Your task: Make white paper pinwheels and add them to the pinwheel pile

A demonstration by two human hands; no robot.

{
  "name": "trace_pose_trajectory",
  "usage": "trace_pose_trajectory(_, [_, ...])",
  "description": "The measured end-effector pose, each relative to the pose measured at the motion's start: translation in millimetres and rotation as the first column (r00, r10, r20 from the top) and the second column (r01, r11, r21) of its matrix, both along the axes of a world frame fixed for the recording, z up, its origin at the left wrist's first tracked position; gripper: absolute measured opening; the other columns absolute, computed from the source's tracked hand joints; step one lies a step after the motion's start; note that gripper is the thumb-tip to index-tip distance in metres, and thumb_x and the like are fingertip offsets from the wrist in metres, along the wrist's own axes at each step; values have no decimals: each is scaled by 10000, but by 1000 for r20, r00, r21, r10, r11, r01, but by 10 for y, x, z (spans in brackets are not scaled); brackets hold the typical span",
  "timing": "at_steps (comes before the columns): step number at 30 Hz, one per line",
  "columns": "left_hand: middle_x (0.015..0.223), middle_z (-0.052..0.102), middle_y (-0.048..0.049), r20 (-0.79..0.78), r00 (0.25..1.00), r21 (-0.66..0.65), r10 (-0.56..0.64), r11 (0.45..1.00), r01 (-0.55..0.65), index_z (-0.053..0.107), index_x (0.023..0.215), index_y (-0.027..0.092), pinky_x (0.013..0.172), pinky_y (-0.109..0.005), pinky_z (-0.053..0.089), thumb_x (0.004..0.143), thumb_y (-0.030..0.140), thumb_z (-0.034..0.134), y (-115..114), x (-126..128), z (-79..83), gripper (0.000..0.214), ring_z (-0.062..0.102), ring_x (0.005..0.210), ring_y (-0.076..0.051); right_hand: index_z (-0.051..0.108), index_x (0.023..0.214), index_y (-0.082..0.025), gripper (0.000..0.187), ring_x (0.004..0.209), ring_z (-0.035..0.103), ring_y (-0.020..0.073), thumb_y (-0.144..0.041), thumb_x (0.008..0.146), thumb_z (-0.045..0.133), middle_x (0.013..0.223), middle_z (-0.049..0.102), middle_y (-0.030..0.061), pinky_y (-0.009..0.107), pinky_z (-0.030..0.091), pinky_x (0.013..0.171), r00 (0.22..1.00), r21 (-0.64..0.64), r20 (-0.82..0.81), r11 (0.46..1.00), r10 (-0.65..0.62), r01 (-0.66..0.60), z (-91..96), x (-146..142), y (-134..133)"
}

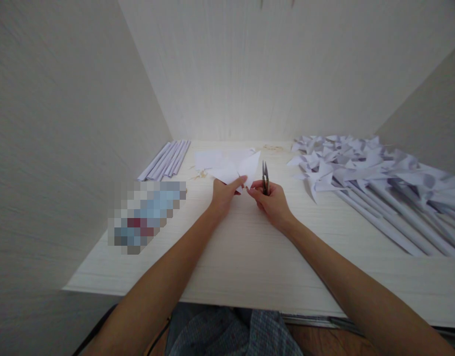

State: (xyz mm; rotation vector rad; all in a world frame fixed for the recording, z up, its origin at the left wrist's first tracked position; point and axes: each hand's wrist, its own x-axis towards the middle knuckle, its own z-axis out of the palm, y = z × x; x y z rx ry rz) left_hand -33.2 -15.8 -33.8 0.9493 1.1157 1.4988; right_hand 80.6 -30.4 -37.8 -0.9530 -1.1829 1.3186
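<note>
My left hand [223, 194] pinches a folded white paper piece [238, 170] by its lower edge, just above the light wooden desk [250, 257]. My right hand [271, 199] is closed around small metal snips [265, 177] whose blades point up and away, right beside the paper's right edge. More loose white sheets [208, 159] lie flat on the desk behind the folded piece. Both hands are close together near the desk's middle.
A large heap of white paper pinwheels on rolled paper sticks [376, 183] fills the right side. Several rolled paper sticks [168, 159] lie at the back left. A blurred-out object [148, 212] sits at the left. Pale walls enclose the desk on three sides.
</note>
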Motion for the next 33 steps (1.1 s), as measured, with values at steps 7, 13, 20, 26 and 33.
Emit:
trace_pose_trajectory(7, [536, 570, -2, -56, 998, -2, 15, 1000, -15, 579, 577, 133, 406, -194, 367, 506, 274, 681, -21, 11, 24, 188, 508, 482, -96, 523, 629, -163, 217, 338, 232, 21, -309, 568, 671, 405, 306, -110, 193, 151, 326, 998, 27, 41, 999, -42, 41, -37, -2, 20])
trace_pose_trajectory(13, [590, 608, -11, -101, 995, 16, 7, 1000, -6, 600, 634, 124, 381, -182, 363, 498, 275, 678, -34, 39, 39, 218, 528, 494, -99, 476, 588, -165, 259, 330, 233, 22, -362, 597, 644, 394, 329, -104, 195, 141, 325, 998, 9, 53, 999, -34, 34, -23, -1, 25])
trace_pose_trajectory(20, [557, 596, 1, -125, 992, 34, 9, 999, -4, 598, 617, 121, 376, -177, 368, 512, 268, 661, -38, 46, 38, 192, 519, 473, -89, 472, 589, -167, 261, 330, 227, 24, -367, 603, 639, 389, 320, -105, 201, 134, 333, 997, 8, 62, 999, -40, 39, -6, -1, 18])
trace_pose_trajectory(26, [590, 611, -11, -199, 980, 51, 26, 999, -16, 597, 625, 116, 374, -180, 379, 515, 246, 661, -82, 62, 97, 182, 521, 483, -93, 421, 540, -173, 306, 350, 233, 22, -357, 587, 660, 407, 298, -104, 200, 154, 346, 993, 61, 96, 996, -67, 62, -34, 7, 23])
trace_pose_trajectory(33, [601, 614, -9, -245, 969, 89, 31, 996, -10, 597, 646, 125, 372, -181, 388, 534, 249, 648, -86, 59, 87, 174, 533, 503, -101, 382, 528, -181, 350, 341, 226, 25, -418, 615, 624, 393, 293, -101, 199, 148, 338, 991, 56, 109, 996, -78, 73, -35, 3, 35])
